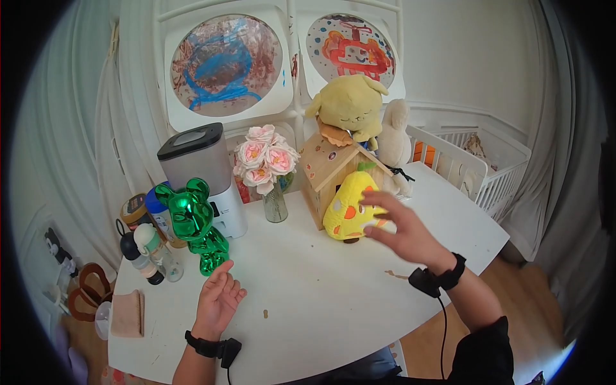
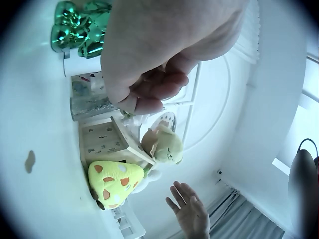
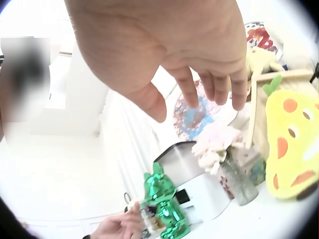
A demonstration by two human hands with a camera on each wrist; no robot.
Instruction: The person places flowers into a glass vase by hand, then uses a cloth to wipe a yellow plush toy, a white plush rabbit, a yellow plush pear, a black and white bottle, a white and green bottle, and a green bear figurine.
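Observation:
My left hand (image 1: 220, 301) is over the table just in front of a shiny green bear figure (image 1: 208, 247), its index finger stretched toward the figure's foot and the others loosely curled. Nothing is held in it. On the other side, my right hand (image 1: 407, 234) hovers with spread fingers in front of a yellow plush toy (image 1: 342, 215) with orange spots and a green leaf. In the head view its fingers overlap the toy's right side; the right wrist view shows the palm and an empty grasp. The plush leans against a small wooden house (image 1: 316, 172).
A pale yellow plush (image 1: 350, 106) sits on the house roof, a white plush (image 1: 395, 131) behind it. Pink roses (image 1: 266, 157) stand in a glass vase (image 1: 276, 206) beside a grey-and-white dispenser (image 1: 232, 215). Bottles (image 1: 141, 260) and a folded tan cloth (image 1: 127, 314) lie left.

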